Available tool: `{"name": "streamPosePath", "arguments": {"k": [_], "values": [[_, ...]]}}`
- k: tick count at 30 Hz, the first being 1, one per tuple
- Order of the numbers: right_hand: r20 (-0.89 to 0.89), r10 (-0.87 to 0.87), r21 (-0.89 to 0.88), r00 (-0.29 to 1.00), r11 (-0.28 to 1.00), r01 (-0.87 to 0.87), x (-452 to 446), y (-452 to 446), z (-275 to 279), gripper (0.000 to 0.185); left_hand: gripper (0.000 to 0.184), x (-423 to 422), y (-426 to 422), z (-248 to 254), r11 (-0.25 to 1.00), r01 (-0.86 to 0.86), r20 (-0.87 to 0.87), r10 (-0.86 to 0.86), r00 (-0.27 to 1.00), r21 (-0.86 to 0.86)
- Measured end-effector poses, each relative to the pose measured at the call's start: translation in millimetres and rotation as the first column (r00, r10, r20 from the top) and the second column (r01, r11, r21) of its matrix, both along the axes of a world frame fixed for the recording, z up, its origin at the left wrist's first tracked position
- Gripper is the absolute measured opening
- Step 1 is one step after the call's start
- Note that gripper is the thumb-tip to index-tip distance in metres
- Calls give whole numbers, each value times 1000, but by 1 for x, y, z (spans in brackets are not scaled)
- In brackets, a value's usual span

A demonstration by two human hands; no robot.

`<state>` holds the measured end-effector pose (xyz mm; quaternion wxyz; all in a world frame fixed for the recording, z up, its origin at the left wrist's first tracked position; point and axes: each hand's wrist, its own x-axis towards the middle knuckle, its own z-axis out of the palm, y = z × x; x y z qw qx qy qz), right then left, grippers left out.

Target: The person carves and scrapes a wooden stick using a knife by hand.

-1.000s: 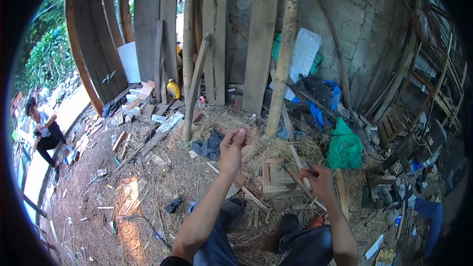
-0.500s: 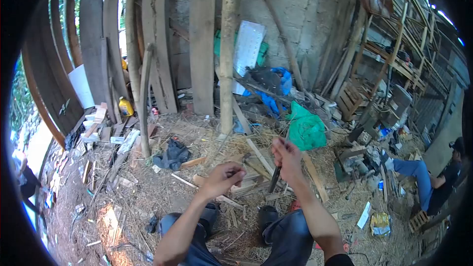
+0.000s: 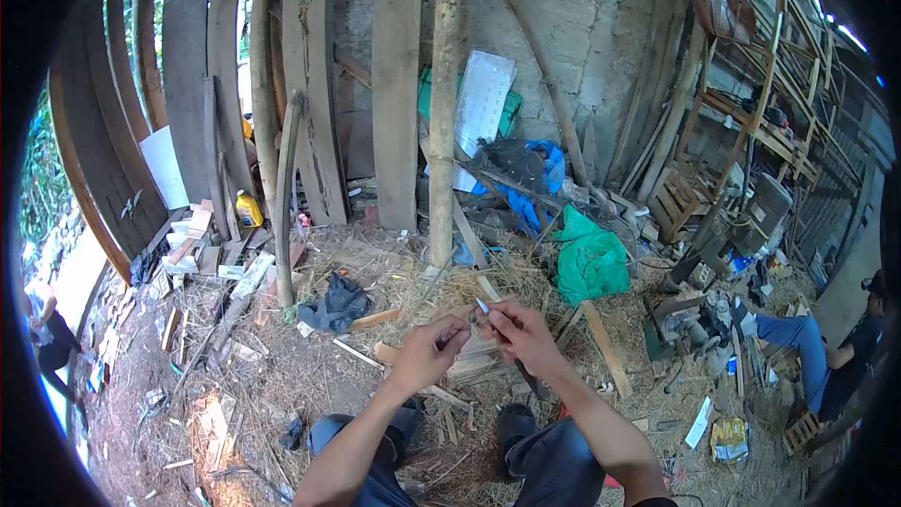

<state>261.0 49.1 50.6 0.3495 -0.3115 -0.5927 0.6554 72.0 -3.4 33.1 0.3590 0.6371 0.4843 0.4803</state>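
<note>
Both of my hands are close together above the straw-strewn ground, over some wood pieces. My right hand [image 3: 524, 338] is closed on a knife [image 3: 531, 379] whose dark part sticks out below the palm. A small pointed, pale tip [image 3: 483, 306] shows at its thumb and forefinger; I cannot tell what it belongs to. Just left of it, my left hand [image 3: 430, 353] has its thumb and fingers curled together in a pinch, and anything between them is too small to make out.
A green sack [image 3: 591, 258] and a dark cloth [image 3: 336, 303] lie beyond my hands. A wooden post [image 3: 444, 131] stands ahead. One person [image 3: 840, 357] sits at the right, another [image 3: 52, 333] is at the far left. Scrap wood [image 3: 605, 347] litters the ground.
My hands have come closer together, and my right hand has turned so a pale tip points up-left. Since the first frame the view has swung right, bringing the seated person into sight.
</note>
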Motion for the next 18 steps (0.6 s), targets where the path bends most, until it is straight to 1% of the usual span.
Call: {"name": "streamPosePath", "arguments": {"k": [1,2,3,4,5,6,7,10,11,12,14,16,18], "values": [[-43,-70,57,997,996,72,3,7,-5,26,9,1,-2,2,993,-49,-165,67,984,109],[-87,-132,115,987,983,141,5,12,-6,23,9,2,-5,5,993,-42,-164,60,985,111],[-141,-247,11,959,968,251,7,12,3,19,9,3,-9,10,972,-73,-234,127,964,224],[-139,-248,15,959,967,253,7,13,1,19,9,4,-11,12,937,-96,-293,200,935,335],[-105,-225,2,969,974,226,8,14,-4,18,9,5,-11,9,936,-95,-290,200,936,339],[-72,-200,-11,977,980,200,6,13,-4,17,9,7,-12,7,929,-72,-366,213,906,363],[-93,-122,-48,988,992,118,2,7,-4,17,9,8,-11,6,922,-46,-439,227,869,385],[-59,-102,-82,993,992,97,7,14,-6,18,9,4,-10,7,912,-3,-487,221,845,409],[-82,-123,4,989,992,124,10,20,-11,19,9,0,-10,7,913,1,-490,218,844,408],[-82,-122,2,989,992,122,18,24,-7,19,10,-5,-9,6,905,19,-506,220,834,425],[-180,-296,-149,938,951,271,32,32,3,19,10,-8,-10,3,897,29,-517,227,825,441],[-183,-282,-132,942,956,261,31,30,-1,19,9,-5,-10,3,871,60,-545,249,801,487],[-101,-226,-174,969,963,206,18,16,0,18,9,0,-11,8,860,70,-553,260,792,505]]}}
